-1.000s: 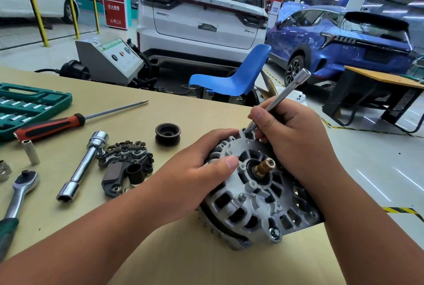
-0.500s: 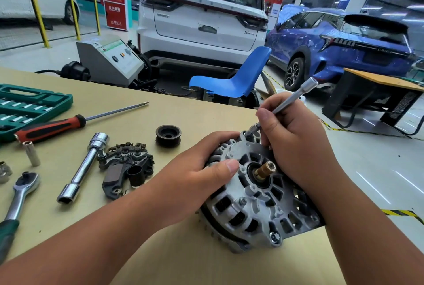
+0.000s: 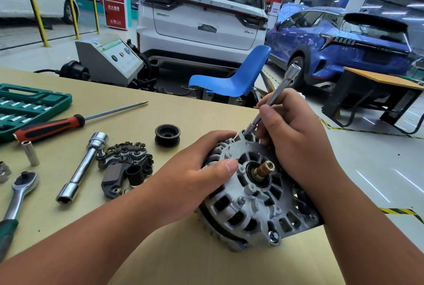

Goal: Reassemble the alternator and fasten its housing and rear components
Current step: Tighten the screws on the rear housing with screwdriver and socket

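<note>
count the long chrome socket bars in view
2. One socket bar lies on the table; the second socket bar is gripped by the right hand against the alternator. More may sit in the green case.

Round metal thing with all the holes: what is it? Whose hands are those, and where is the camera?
It is an alternator, a part from a car, being put back together. There is no robot here. The hands belong to a person, and the one picture comes from a camera worn on their head, looking down at a tan table.

The left hand grips the alternator's edge, with the thumb on its face. The right hand holds a thin socket driver like a pen, its tip at the alternator's top edge.

Lying on the table to the left are a black pulley, a black rectifier plate, a shiny tube wrench, a red-handled screwdriver, a ratchet and a green socket case.
</note>
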Available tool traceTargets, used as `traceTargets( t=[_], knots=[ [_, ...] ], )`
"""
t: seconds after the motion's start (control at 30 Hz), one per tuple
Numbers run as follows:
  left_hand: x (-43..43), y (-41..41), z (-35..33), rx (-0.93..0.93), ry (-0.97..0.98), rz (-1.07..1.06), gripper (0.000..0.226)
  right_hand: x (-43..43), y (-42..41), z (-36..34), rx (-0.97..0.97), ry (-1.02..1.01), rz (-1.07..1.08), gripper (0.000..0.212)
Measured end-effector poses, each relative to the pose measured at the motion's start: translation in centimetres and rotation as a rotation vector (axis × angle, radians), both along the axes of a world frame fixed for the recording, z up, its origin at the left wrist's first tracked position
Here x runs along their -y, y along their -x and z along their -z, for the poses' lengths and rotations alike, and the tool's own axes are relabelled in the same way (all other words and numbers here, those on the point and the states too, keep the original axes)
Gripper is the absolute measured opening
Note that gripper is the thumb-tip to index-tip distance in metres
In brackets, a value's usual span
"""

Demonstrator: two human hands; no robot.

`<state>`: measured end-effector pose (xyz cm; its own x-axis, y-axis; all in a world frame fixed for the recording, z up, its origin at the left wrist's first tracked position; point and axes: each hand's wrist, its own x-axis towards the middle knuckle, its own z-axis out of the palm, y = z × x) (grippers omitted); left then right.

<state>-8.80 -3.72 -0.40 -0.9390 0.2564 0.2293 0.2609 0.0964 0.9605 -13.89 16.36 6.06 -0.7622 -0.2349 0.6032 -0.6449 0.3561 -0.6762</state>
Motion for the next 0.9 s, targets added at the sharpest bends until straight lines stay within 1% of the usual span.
traceTargets(
  t=[0.1,0.23,0.33,0.53,0.73,0.9],
  knots=[
    [-0.07,-0.12,0.02,0.008,-0.018,0.006,0.058,-0.08,0.0,-0.06,-0.022,0.007,0.037,0.014],
    [-0.18,-0.29,-0.02,0.026,-0.053,0.004,0.062,-0.07,0.13,-0.11,-0.005,0.05,0.069,0.016],
    [-0.17,-0.2,0.08,0.025,-0.056,0.016,0.061,-0.2,0.34,-0.02,0.001,0.081,0.082,0.019],
    [-0.18,-0.17,0.09,0.025,-0.067,0.021,0.057,-0.19,0.23,-0.02,-0.016,0.02,0.006,0.007],
    [-0.14,-0.18,0.05,0.01,-0.053,0.034,0.054,-0.1,0.1,0.06,-0.033,-0.007,0.005,0.013],
    [-0.13,-0.25,-0.15,0.018,-0.058,0.048,0.054,0.01,0.01,0.1,-0.028,-0.012,-0.001,0.006]
  ],
)
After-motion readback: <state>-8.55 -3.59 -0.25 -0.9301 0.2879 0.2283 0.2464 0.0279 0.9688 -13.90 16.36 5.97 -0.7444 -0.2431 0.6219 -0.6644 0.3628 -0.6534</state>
